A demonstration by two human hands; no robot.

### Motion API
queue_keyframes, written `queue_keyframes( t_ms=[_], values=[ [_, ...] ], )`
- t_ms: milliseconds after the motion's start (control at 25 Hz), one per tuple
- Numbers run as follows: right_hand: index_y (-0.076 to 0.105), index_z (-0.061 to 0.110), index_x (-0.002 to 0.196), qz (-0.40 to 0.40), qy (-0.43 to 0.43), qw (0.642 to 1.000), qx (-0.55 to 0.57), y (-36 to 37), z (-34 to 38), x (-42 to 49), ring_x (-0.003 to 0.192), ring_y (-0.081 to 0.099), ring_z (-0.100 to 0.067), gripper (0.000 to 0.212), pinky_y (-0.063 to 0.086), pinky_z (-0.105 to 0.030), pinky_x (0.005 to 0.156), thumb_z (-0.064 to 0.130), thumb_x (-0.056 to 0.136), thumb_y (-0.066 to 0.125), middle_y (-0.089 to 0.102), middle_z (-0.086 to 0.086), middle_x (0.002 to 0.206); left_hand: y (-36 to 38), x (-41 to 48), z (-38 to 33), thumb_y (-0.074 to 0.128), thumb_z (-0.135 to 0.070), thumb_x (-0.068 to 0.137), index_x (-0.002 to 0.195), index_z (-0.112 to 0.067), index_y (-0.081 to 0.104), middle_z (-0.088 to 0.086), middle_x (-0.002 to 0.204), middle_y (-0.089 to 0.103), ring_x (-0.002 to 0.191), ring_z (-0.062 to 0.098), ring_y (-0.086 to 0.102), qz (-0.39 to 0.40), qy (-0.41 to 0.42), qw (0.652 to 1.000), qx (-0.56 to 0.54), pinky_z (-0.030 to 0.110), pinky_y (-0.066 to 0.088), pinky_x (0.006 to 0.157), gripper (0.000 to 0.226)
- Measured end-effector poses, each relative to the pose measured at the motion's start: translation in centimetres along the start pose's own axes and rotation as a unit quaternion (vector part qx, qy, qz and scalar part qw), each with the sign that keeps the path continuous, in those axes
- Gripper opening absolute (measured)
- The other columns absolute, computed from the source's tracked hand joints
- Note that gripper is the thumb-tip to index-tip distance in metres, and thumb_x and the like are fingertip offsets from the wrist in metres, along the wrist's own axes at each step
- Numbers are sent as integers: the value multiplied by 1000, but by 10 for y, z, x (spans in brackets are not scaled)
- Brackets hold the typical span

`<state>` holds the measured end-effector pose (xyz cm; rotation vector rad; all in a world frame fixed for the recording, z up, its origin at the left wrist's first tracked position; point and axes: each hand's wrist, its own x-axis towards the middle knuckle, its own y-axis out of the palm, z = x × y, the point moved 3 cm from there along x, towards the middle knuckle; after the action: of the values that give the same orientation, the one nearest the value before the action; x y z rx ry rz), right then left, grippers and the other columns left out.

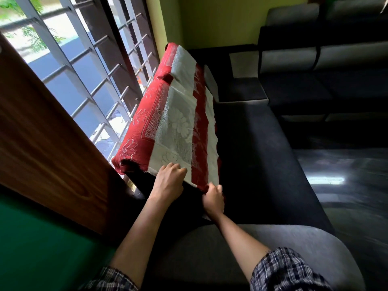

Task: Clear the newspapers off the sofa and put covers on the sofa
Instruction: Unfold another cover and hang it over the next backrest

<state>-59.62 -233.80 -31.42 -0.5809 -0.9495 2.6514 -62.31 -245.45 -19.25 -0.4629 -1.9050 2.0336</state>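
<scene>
A red and white patterned cover (174, 120) lies draped along the top of the backrest of a dark sofa (258, 156), running away from me beside the window. My left hand (169, 183) grips the cover's near edge with curled fingers. My right hand (213, 199) pinches the cover's near right corner, where the red stripe ends. No newspapers are in view on the sofa seat.
A barred window (88, 66) and a wooden door panel (42, 127) stand at the left. The sofa's grey armrest (210, 255) is right under my arms. A second dark and grey sofa (323, 66) stands at the back right. Shiny dark floor (344, 181) lies to the right.
</scene>
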Motion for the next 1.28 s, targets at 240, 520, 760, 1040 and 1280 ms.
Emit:
queue_keyframes(
  t_ms=[240,520,760,1040,1280],
  values=[
    [65,5,110,-66,199,959,192,-10,-24,33,100,61,-34,27,48,-30,76,10,90,47,63,-18,113,1,5,3,52,-3,77,100,-12,64,6,107,62,107,26,53,9,10,1000,-2,32,39,87,28],
    [58,11,99,-207,166,941,211,-46,-40,39,98,57,-29,15,37,-32,73,13,87,50,54,-2,100,-6,10,2,52,-1,77,95,-13,65,6,104,64,103,26,56,14,16,1000,-16,31,40,81,25],
    [59,12,118,3,113,992,-52,10,-65,22,118,50,-28,32,43,-36,94,7,90,44,51,-10,129,-4,10,10,50,0,80,99,-13,66,8,107,66,106,28,58,57,-3,998,25,33,42,87,28],
    [50,7,124,120,69,990,-42,23,-56,26,114,53,-34,36,44,-37,96,13,94,31,52,-19,128,-9,8,15,49,0,82,102,-12,65,12,110,64,107,31,57,82,-30,996,16,33,42,88,28],
    [60,2,109,77,22,996,-35,14,-36,37,105,58,-31,24,48,-31,83,5,89,47,61,-15,111,-10,9,15,50,-3,84,109,-14,62,11,114,61,107,32,57,112,-40,993,-6,34,43,88,30]
  ],
)
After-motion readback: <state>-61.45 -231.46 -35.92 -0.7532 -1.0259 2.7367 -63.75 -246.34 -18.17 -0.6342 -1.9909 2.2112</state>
